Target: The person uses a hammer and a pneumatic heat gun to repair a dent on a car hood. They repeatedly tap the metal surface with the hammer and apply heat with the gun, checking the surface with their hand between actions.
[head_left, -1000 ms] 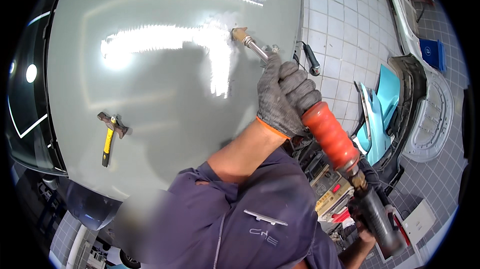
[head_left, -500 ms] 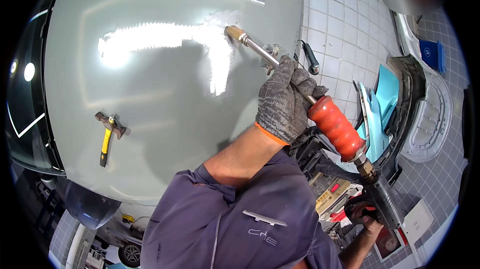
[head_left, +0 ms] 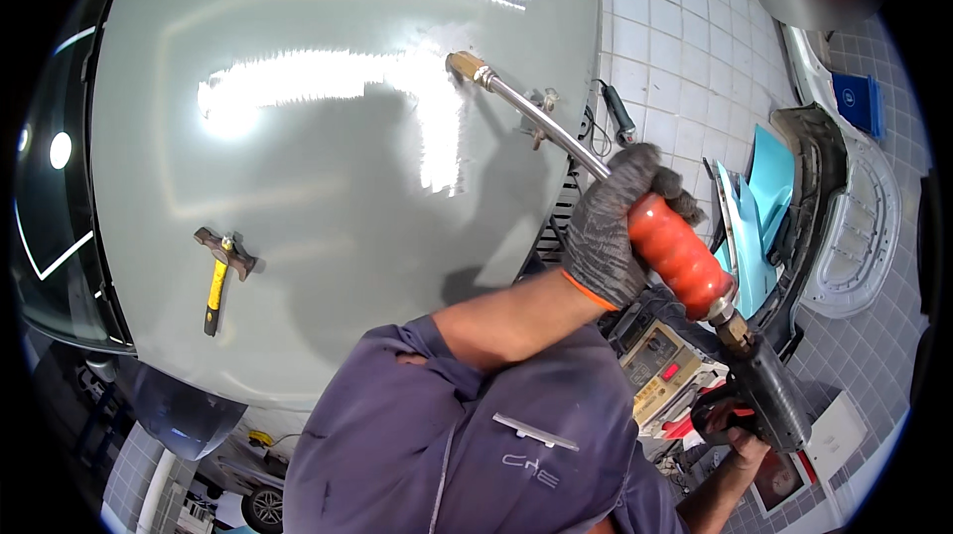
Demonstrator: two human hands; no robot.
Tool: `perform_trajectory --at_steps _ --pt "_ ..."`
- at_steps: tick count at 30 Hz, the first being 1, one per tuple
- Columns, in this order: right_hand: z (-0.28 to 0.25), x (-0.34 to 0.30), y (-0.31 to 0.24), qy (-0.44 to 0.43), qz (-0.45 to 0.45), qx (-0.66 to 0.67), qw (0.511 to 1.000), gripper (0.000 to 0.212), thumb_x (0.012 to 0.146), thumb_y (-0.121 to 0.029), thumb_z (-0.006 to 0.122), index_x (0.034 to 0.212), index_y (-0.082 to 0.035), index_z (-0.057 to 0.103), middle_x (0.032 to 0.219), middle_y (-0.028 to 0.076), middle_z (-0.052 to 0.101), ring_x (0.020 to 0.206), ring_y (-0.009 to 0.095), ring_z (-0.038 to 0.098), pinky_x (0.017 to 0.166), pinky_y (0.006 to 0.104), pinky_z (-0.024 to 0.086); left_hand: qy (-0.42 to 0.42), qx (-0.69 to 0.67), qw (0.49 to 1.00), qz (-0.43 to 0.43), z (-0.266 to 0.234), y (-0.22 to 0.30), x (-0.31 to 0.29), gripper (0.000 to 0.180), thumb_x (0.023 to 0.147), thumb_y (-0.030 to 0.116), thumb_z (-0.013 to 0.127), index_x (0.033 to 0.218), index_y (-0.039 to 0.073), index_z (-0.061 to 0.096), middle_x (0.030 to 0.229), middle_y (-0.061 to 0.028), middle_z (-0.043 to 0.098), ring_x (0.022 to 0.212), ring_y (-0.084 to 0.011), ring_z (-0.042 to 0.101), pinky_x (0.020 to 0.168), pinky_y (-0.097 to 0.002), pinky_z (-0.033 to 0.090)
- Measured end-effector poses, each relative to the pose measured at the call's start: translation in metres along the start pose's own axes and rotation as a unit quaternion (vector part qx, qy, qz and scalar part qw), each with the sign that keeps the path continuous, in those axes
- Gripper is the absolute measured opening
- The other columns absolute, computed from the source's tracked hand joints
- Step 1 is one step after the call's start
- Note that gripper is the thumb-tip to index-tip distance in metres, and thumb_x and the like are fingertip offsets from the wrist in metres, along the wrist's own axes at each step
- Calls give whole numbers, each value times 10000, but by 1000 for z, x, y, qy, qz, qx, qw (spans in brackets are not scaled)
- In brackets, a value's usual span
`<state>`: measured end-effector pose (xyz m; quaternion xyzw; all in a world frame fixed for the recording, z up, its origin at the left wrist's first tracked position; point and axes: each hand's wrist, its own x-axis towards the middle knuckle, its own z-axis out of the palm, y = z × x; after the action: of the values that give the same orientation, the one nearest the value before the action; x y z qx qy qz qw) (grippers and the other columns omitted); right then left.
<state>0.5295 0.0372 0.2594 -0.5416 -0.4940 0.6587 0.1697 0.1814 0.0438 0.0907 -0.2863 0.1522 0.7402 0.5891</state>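
Observation:
A slide hammer dent puller [head_left: 551, 125] lies slantwise across the view, its brass tip [head_left: 467, 66] at a bare shiny patch [head_left: 328, 72] on the grey-green car panel [head_left: 298, 306]. My left hand [head_left: 613, 231], in a grey knit glove with an orange cuff, is closed at the upper end of its red ribbed weight [head_left: 680, 254]. Ungloved, my right hand [head_left: 747, 447] holds the black pistol-grip handle [head_left: 769, 395] at the lower right, its fingers partly hidden. A yellow-handled hammer [head_left: 216, 286] rests on the panel's left part.
Against the white tiled floor lie a dark green angle grinder [head_left: 618, 115] and cable. A beige machine with a control panel [head_left: 663, 367] stands beside my body. Black and silver car parts [head_left: 849, 226], light blue sheets [head_left: 764, 197] and a blue box [head_left: 859, 105] are at the right.
My left hand has slid down the rod toward the lower right, up against the red weight. The weight and handle have shifted slightly right; the tip stays at the same spot.

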Motion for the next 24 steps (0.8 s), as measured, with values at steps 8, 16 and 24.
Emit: perform_trajectory --at_steps 8,16,24 --pt "7 -10 3 0 34 57 998 528 784 -265 679 1172 81 588 792 198 652 670 370 657 669 470 570 -51 -90 994 -26 6 55 10 479 1038 527 496 677 224 409 556 69 332 460 -133 340 492 -304 372" --pt "14 -2 -5 -10 63 93 994 525 764 -240 678 1171 79 583 743 193 642 618 358 649 625 463 576 -6 -81 997 12 13 46 4 380 1035 438 535 773 177 447 615 72 392 566 -123 422 555 -319 424" --pt "26 6 -15 -18 69 128 989 510 765 -172 627 1205 48 495 626 152 548 462 308 565 481 463 553 -84 56 993 54 -19 39 1 228 984 84 634 1181 19 541 1039 -132 658 991 -287 672 912 -458 565"
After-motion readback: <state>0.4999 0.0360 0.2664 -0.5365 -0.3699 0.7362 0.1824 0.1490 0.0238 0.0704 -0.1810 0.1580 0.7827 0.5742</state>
